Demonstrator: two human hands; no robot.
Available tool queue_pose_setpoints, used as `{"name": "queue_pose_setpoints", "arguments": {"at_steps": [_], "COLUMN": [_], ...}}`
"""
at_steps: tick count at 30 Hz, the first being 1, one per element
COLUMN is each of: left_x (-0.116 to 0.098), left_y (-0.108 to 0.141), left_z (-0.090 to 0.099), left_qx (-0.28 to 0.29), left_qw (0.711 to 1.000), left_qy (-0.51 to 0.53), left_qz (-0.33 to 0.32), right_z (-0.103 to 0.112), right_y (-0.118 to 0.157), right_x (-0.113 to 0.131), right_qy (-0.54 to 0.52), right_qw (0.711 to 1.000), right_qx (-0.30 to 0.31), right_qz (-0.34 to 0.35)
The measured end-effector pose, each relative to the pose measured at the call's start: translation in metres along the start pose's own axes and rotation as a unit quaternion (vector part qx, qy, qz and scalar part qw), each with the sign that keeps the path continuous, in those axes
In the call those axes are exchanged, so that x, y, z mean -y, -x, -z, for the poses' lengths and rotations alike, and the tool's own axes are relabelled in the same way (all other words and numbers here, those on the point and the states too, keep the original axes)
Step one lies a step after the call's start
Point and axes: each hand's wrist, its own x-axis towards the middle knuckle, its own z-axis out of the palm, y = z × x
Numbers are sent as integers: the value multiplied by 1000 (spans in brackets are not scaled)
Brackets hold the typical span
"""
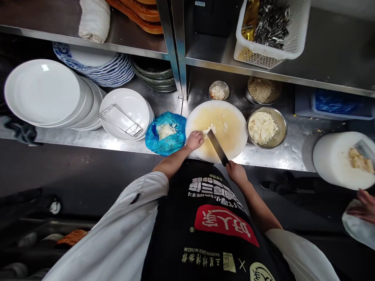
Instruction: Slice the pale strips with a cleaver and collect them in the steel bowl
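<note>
My right hand is wrapped around the handle of a cleaver, whose blade slants over a round white cutting board. The blade's far end meets a pale, whitish vegetable piece. Bent fingers of my left hand press together on the board at the left side of that piece, their tips partly hidden. Thin pale scraps lie beyond the blade. Left of the board sits a blue plastic bag with more pale pieces in it. A steel bowl of pale slices stands on the right.
Behind the board are a small bowl and a bowl of shreds. White plates are stacked left, with a wire rack on one. A shelf edge overhangs. At right, another person's hand is near a second board.
</note>
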Motion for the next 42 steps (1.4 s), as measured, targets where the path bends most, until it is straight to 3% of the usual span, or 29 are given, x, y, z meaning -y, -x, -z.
{"name": "queue_pose_setpoints", "arguments": {"at_steps": [4, 6, 10, 15, 18, 21, 25, 28, 31, 36, 42], "left_x": [1, 1, 0, 0, 1, -4, -29, -52, -67, -74, -96], "left_y": [0, 0, 0, -1, 0, -1, -17, -41, -65, -80, -78], "left_z": [0, 1, 3, 3, 4, 4, -10, -28, -43, -54, -52], "left_qx": [-4, -3, -2, -12, -6, -17, -59, -58, -48, -62, -46], "left_qw": [1000, 1000, 1000, 1000, 1000, 999, 996, 994, 994, 996, 992], "left_qy": [9, 11, 16, 20, 23, 25, 19, 11, 20, 21, 6], "left_qz": [8, 11, 6, 0, 9, 36, 69, 87, 95, 59, 121], "right_z": [2, 3, 10, 19, 18, 17, 8, -8, -30, -54, -58], "right_y": [-9, -20, -29, -25, -37, -43, -31, -27, -37, -65, -80], "right_x": [6, 13, 10, -2, -3, -21, -65, -82, -78, -53, -42], "right_qy": [-27, -29, 0, -16, -21, -10, -117, -303, -438, -537, -610], "right_qw": [995, 996, 1000, 996, 997, 1000, 992, 952, 897, 839, 786], "right_qx": [-90, -79, -2, -92, -70, -19, -50, -10, 47, 89, 97], "right_qz": [21, 15, -8, 7, -7, -21, -11, -26, -29, -12, 30]}}
